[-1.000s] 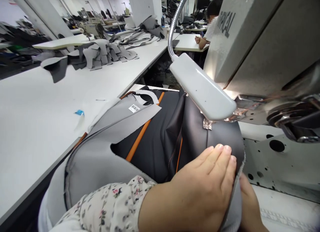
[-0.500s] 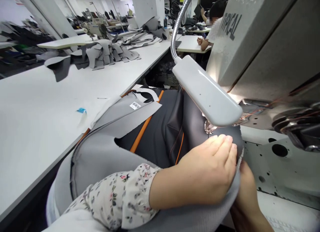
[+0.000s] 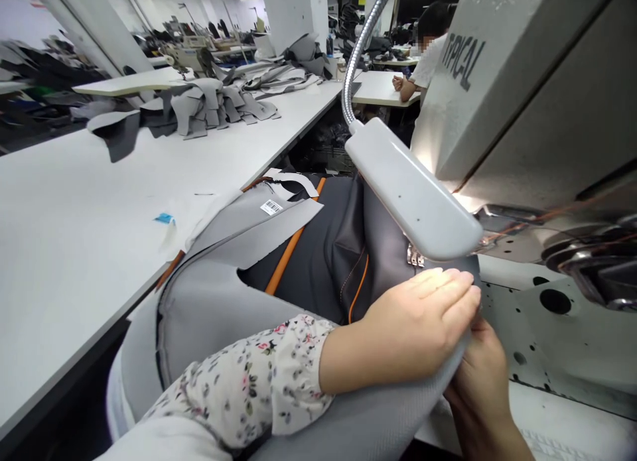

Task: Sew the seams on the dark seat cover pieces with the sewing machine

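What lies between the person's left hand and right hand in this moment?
The grey fabric edge of the seat cover lies between the left hand and right hand, as the head view shows.

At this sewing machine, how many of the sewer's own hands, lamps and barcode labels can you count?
Hands (left hand, right hand): 2
Lamps: 1
Barcode labels: 1
Total: 4

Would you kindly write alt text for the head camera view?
A left hand presses a black-and-grey padded cover with orange trim near the presser foot of an industrial sewing machine, while the right hand supports it from beneath.
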`<state>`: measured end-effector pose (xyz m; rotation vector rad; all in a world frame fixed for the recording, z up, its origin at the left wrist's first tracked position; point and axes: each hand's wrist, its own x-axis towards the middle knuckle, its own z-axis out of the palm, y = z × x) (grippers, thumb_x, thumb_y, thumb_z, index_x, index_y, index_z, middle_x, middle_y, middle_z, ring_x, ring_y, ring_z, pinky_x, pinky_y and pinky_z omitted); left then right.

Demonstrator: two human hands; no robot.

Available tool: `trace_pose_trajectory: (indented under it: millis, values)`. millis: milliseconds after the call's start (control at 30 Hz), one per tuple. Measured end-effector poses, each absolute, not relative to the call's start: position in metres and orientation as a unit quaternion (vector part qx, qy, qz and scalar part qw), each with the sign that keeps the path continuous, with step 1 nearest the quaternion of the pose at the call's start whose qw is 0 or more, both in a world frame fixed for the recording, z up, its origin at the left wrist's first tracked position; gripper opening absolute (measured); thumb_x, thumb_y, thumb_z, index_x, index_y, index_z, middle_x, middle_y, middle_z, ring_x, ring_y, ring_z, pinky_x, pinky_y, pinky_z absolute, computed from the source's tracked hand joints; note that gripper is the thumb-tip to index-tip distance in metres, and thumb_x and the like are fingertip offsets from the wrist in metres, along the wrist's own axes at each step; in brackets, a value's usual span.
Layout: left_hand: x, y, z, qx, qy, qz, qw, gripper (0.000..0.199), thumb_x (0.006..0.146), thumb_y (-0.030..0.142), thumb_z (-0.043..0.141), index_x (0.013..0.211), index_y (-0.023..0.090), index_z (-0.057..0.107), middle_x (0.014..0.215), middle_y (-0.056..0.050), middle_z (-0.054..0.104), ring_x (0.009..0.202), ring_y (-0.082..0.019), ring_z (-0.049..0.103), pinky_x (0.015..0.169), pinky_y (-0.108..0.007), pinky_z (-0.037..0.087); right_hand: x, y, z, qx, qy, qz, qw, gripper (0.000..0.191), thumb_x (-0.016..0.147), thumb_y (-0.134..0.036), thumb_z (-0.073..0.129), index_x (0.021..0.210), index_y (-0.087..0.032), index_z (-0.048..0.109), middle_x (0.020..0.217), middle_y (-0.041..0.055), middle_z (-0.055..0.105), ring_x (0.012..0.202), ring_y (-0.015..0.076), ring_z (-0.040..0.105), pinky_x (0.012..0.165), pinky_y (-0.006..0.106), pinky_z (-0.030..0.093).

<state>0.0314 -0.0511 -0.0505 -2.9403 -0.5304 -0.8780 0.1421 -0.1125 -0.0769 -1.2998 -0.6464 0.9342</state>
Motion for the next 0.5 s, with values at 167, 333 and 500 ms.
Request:
trace_pose_trajectory:
  millis: [167, 333, 500]
  values:
    - [-0.015, -0.053, -0.032, -0.884, -0.178, -0.345, -0.263, 0.044, 0.114, 0.024, 0.029, 0.142, 0.009, 0.059, 0.141, -0.009, 0.069, 0.132, -0.013, 0.064, 0.118, -0.024, 0.047, 0.155, -0.133, -0.101, -0.551, -0.299, 0.465, 0.625, 0.046, 0.084, -0.047, 0.082, 0.125, -0.028, 0.076, 0.118, 0.0086, 0.078, 0.102, 0.0263, 0.077, 0.082, 0.036, 0.067]
    - [-0.116, -0.101, 0.008, -0.852, -0.347, -0.12, -0.373, 0.052, 0.094, 0.065, 0.068, 0.121, 0.022, 0.067, 0.106, -0.002, 0.076, 0.088, -0.018, 0.073, 0.076, -0.025, 0.059, 0.177, -0.167, -0.108, -0.573, -0.428, 0.5, 0.487, 0.04, 0.092, -0.049, 0.075, 0.128, -0.032, 0.076, 0.12, 0.0087, 0.078, 0.085, 0.0207, 0.077, 0.08, 0.034, 0.067]
    - [-0.093, -0.131, 0.042, -0.933, -0.255, -0.022, -0.254, 0.014, 0.104, 0.023, 0.053, 0.093, 0.021, 0.061, 0.08, 0.007, 0.068, 0.059, -0.008, 0.058, 0.05, -0.02, 0.042, 0.147, -0.179, -0.097, -0.524, -0.49, 0.523, 0.46, 0.035, 0.092, -0.054, 0.071, 0.116, -0.03, 0.081, 0.088, 0.0038, 0.078, 0.067, 0.019, 0.069, 0.07, 0.034, 0.064]
